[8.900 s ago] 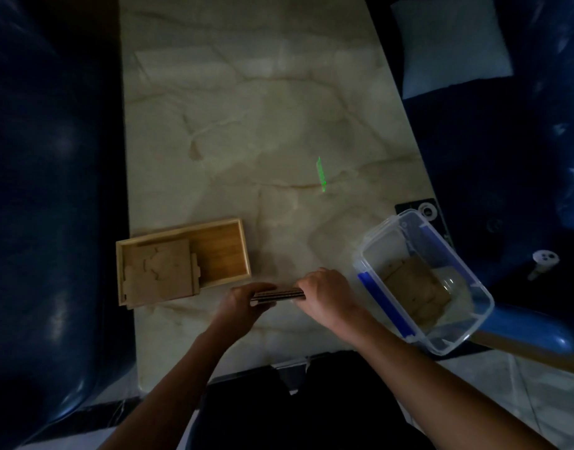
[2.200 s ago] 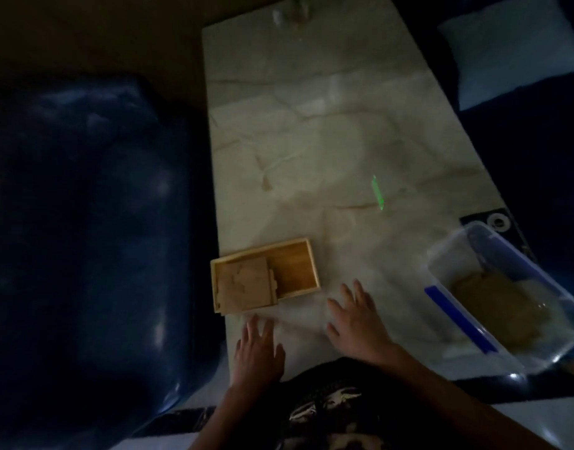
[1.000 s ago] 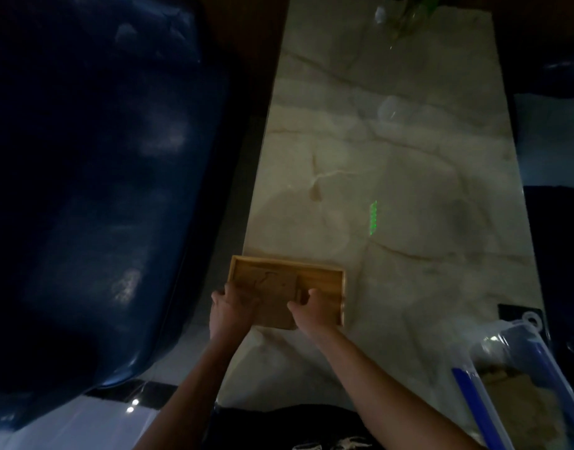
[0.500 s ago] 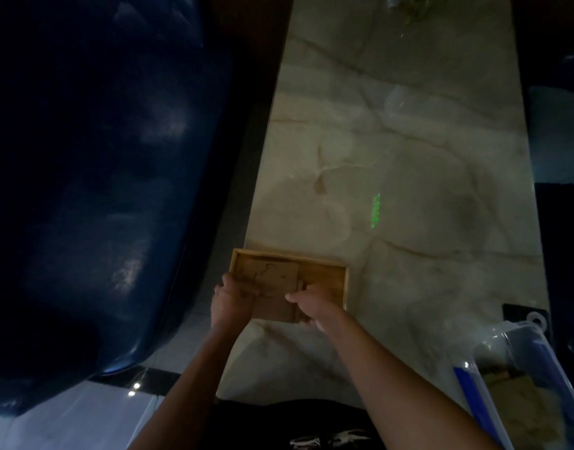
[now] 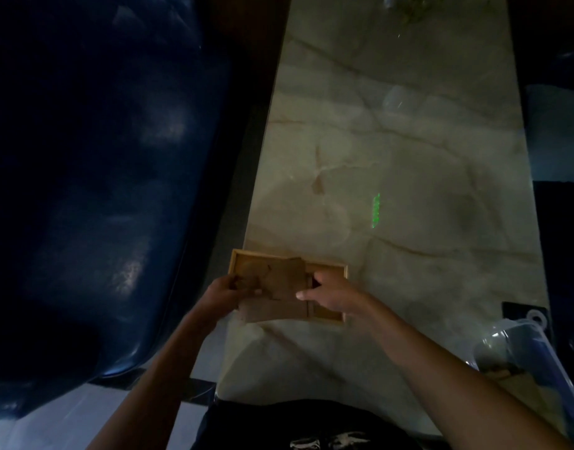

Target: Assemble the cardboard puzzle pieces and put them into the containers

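Head camera, looking down, and we see both hands at the wooden box (image 5: 339, 269) on the near left part of the marble table (image 5: 409, 157). The left hand (image 5: 219, 295) has its fingers curled onto the left edge of the cardboard puzzle pieces (image 5: 279, 284), thumb on top, a closed pinch on the board. The right hand (image 5: 332, 292) comes in from the right, thumb pressed on top of the same pieces and fingers tucked beyond them; it too is closed on the cardboard. The pieces sit over the box's left half, brown and flat, with jigsaw seams showing between them, and their near edge sticks out over the box's near rim. Whether they are lifted clear of the box floor, we cannot tell in this dim light. The box's right half shows bare wood behind the right hand.

Off at the near right edge we catch the clear plastic tub (image 5: 525, 349) with its blue strip, well apart from the box. A green streak of light (image 5: 376, 210) lies on the marble beyond the box. A dark blue couch (image 5: 100, 173) fills the left side.
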The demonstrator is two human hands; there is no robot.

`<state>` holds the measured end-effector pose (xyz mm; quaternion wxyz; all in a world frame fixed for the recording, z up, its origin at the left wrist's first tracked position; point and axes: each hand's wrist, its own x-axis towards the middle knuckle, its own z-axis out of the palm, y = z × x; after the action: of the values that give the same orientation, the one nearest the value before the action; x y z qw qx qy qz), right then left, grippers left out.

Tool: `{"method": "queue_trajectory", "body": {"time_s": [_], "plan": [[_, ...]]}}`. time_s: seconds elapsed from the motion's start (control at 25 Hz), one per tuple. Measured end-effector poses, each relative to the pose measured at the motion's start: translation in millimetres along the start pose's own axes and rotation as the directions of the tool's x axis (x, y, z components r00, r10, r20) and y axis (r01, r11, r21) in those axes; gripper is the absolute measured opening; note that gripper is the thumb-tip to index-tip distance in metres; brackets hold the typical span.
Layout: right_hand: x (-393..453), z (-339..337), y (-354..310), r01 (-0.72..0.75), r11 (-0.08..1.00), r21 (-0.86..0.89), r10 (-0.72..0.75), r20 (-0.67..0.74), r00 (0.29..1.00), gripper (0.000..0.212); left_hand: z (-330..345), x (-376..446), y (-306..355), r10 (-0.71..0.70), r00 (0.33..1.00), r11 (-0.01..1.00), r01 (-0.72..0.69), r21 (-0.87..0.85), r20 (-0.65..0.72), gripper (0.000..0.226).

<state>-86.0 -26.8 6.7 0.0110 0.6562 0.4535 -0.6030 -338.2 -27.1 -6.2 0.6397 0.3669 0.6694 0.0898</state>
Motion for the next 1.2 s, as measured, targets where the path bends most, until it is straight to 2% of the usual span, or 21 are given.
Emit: {"method": "queue_trajectory", "body": {"time_s": [0.08, 0.2, 0.32, 0.4, 0.64, 0.76, 0.84, 0.92, 1.0, 1.2], "plan": [[-8, -5, -7, 0.1, 0.977, -0.187, -0.108, -0.034, 0.994, 0.02, -1, 0, 5, 0.098, 0.995, 0.983, -0.097, 0.155, -0.002, 0.035], [-15, -4, -12, 0.211, 0.929, -0.305, -0.254, -0.107, 0.961, 0.033, 2, -7, 15, 0.311, 0.95, 0.913, -0.295, 0.28, -0.012, 0.035], [-17, 3, -7, 0.216, 0.847, -0.486, -0.37, -0.248, 0.895, 0.032, 5, -11, 14, 0.469, 0.883, 0.818, -0.433, 0.377, -0.003, 0.034], [-15, 10, 0, 0.193, 0.837, -0.512, -0.384, -0.297, 0.874, 0.034, 8, -10, 10, 0.509, 0.861, 0.778, -0.462, 0.427, 0.003, 0.03], [-1, 25, 16, 0.15, 0.848, -0.508, -0.319, -0.265, 0.91, 0.047, 11, -6, 1, 0.538, 0.842, 0.731, -0.49, 0.475, 0.042, 0.03], [3, 23, 15, 0.213, 0.83, -0.515, -0.384, -0.253, 0.888, 0.041, 11, -4, 0, 0.538, 0.841, 0.719, -0.492, 0.49, 0.055, 0.035], [6, 22, 12, 0.302, 0.76, -0.575, -0.469, -0.164, 0.868, 0.035, 10, -3, -2, 0.518, 0.851, 0.697, -0.476, 0.536, 0.083, 0.033], [12, 25, 13, 0.347, 0.724, -0.596, -0.49, -0.09, 0.867, 0.048, 9, -4, -2, 0.486, 0.869, 0.68, -0.44, 0.587, 0.089, 0.034], [16, 28, 19, 0.351, 0.732, -0.583, -0.481, -0.078, 0.873, 0.056, 9, -5, -1, 0.452, 0.886, 0.663, -0.412, 0.625, 0.105, 0.033], [20, 36, 26, 0.394, 0.745, -0.539, -0.51, -0.078, 0.857, 0.04, 9, -12, 5, 0.364, 0.918, 0.616, -0.363, 0.699, 0.156, 0.029]]}}
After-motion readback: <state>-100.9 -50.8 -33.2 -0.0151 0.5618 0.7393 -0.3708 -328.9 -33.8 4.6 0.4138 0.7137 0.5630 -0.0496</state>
